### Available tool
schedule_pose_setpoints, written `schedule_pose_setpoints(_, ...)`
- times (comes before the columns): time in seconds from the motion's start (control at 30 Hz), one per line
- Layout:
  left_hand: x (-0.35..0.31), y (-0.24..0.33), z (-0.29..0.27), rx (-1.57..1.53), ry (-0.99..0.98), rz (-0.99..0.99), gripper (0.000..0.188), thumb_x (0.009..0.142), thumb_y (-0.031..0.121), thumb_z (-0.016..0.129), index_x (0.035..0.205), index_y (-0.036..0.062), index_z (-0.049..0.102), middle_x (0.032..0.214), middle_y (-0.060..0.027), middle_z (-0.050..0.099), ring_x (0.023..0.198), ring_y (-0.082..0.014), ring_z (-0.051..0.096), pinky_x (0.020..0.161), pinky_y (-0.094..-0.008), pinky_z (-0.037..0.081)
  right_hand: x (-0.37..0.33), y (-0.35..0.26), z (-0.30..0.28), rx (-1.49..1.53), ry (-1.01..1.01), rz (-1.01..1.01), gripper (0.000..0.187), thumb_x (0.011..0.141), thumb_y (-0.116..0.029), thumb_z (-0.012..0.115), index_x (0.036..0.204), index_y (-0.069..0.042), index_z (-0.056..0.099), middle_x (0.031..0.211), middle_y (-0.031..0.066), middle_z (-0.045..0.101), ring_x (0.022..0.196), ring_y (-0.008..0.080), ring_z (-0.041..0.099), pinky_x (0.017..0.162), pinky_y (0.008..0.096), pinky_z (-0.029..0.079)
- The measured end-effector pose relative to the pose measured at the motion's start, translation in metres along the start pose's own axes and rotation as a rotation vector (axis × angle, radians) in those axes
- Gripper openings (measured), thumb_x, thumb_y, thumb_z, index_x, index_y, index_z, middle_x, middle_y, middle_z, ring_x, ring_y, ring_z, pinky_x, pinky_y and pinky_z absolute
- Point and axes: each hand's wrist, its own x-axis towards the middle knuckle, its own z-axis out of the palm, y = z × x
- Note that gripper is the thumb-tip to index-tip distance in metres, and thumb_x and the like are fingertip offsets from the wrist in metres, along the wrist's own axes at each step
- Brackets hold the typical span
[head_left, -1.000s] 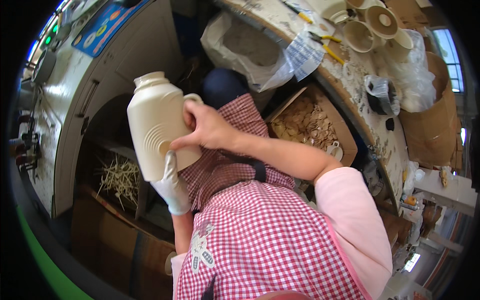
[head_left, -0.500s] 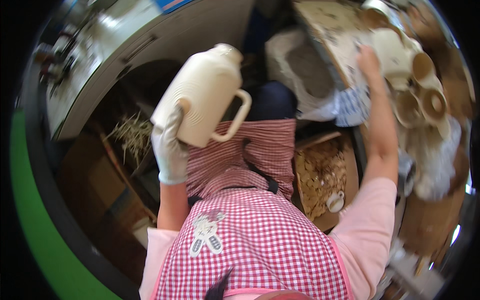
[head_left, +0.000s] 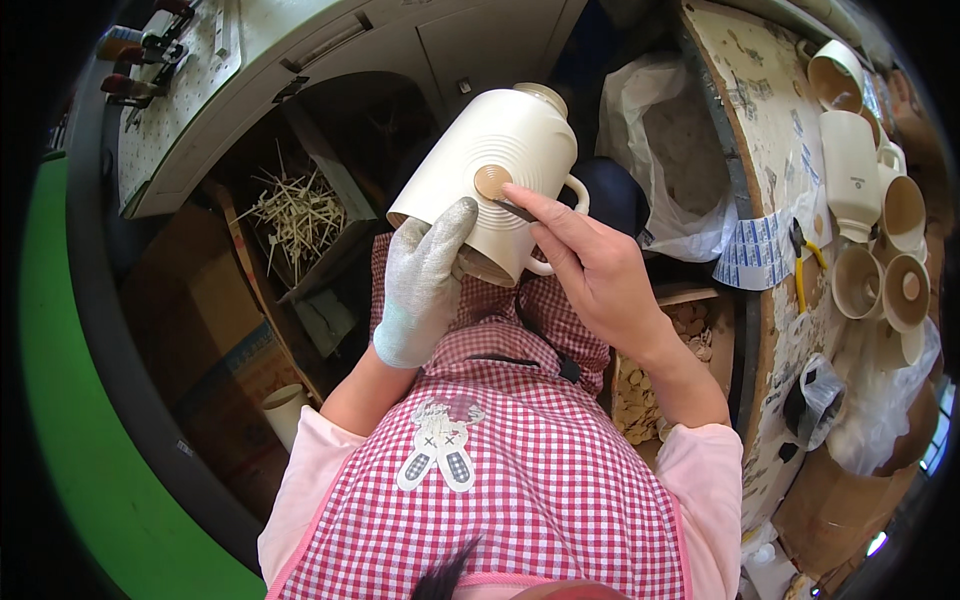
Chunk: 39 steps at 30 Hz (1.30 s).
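A cream plastic jug shell (head_left: 455, 150) lies tilted over my lap, its neck up to the right and its open base down to the left. A side handle (head_left: 577, 190) projects on the right. Concentric ridges on its wall surround a round tan spot (head_left: 492, 181). My left hand (head_left: 415, 290), in a pale work glove, is closed on the base end. My bare right hand (head_left: 595, 265) pinches a thin dark blade-like tool (head_left: 515, 210), its fingertips at the spot's lower right edge. Whether the tool touches the spot is hidden by the fingers.
A worn workbench (head_left: 770, 130) on the right carries yellow-handled cutters (head_left: 800, 265) and several cream jug shells (head_left: 850, 170). Below it stands a box of tan discs (head_left: 640, 395). At left, a box holds thin pale plastic sticks (head_left: 300, 210). A white plastic bag (head_left: 640, 110) sits ahead.
My right hand has come from the workbench to the jug shell, now with the dark tool. The shell has shifted right and turned, and my left hand's grip has moved toward its base.
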Motion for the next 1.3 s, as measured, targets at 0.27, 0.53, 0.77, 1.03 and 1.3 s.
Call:
schedule_pose_setpoints(0.27,-0.007,-0.006,-0.006,0.055,-0.021,0.058,0.041,0.106,0.019,0.059,0.137,-0.0085,0.054,0.118,-0.0155,0.071,0.101,-0.0197,0.073,0.085,-0.0304,0.061,-0.007,-0.002,0.007,-0.111,-0.008,-0.009,0.051,0.096,-0.007,0.067,0.145,-0.019,0.061,0.094,0.0150,0.073,0.075,0.0283,0.072,0.067,0.0359,0.058)
schedule_pose_setpoints(0.53,-0.015,-0.008,-0.008,0.117,-0.050,0.081,0.040,0.106,0.020,0.060,0.135,-0.0081,0.057,0.119,-0.0139,0.070,0.102,-0.0182,0.072,0.086,-0.0294,0.060,-0.015,-0.011,0.013,-0.432,-0.004,-0.041,0.066,0.085,0.001,0.067,0.147,-0.020,0.060,0.075,0.0091,0.060,0.060,0.0267,0.065,0.057,0.0375,0.054)
schedule_pose_setpoints(0.77,-0.003,-0.033,-0.001,0.427,0.039,0.338,0.034,0.107,0.018,0.060,0.125,-0.0111,0.063,0.108,-0.0101,0.072,0.092,-0.0095,0.064,0.074,-0.0254,0.053,-0.017,-0.026,0.032,-0.890,-0.008,-0.058,0.063,0.083,-0.004,0.065,0.145,-0.014,0.060,0.073,0.0078,0.058,0.056,0.0229,0.064,0.052,0.0342,0.052)
schedule_pose_setpoints(1.03,0.014,-0.042,-0.010,0.669,0.090,0.539,0.035,0.105,0.021,0.061,0.094,-0.0125,0.066,0.073,-0.0077,0.066,0.069,-0.0102,0.057,0.059,-0.0292,0.046,-0.013,-0.005,0.072,-1.051,0.158,-0.059,0.052,0.086,-0.012,0.066,0.138,-0.015,0.064,0.073,0.0064,0.065,0.059,0.0192,0.070,0.050,0.0287,0.054)
schedule_pose_setpoints(1.3,-0.022,0.007,-0.041,0.198,-0.054,0.183,0.044,0.103,0.024,0.066,0.132,-0.0084,0.059,0.117,-0.0134,0.071,0.102,-0.0191,0.071,0.084,-0.0326,0.059,-0.014,0.011,0.014,0.304,0.489,0.016,0.028,0.109,-0.023,0.057,0.132,-0.011,0.067,0.073,-0.0072,0.049,0.058,0.0006,0.047,0.049,0.0202,0.041)
